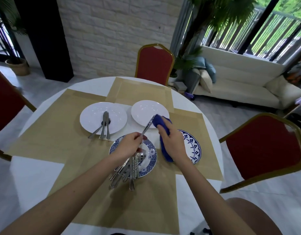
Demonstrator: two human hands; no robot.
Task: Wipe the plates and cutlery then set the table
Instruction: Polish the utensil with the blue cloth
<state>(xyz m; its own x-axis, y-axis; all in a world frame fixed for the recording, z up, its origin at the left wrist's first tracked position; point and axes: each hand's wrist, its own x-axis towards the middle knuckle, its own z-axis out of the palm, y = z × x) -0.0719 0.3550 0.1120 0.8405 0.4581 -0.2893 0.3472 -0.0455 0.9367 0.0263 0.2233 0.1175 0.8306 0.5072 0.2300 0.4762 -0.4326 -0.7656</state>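
Head view. Round worktop (36, 175) under a white cover, with tan placemats (61, 133) laid over it. Left hand (129, 145): grip closed round the handle of one steel utensil (147, 127), which slants up and away to the right; whether it is a knife, fork or spoon cannot be resolved. Right hand (171, 141): grip curled round a blue cloth (165, 153). The cloth's upper fold is wrapped over the utensil's far end and its tail hangs down beside the wrist. The utensil is off the worktop, and its wrapped end is over the near rim of the right white plate (144, 111), which carries nothing. Left white plate (92, 119), just beside it, holds three pieces of cutlery (105, 126), with their handles toward the person and overhanging the near rim. Blue-patterned plate (150, 148), beneath the left hand, holds a heap of cutlery (127, 172). One spoon bowl is visible at the top of the heap, and the handles fan past the near rim over the placemat. Second blue-and-white plate (193, 146) lies to the right, partly hidden by the right hand and forearm. Red seats with gold frames stand around the worktop: far chair (154, 63), right chair (265, 146), left chair (4, 102). Cream sofa (239, 85) stands beyond, at right.
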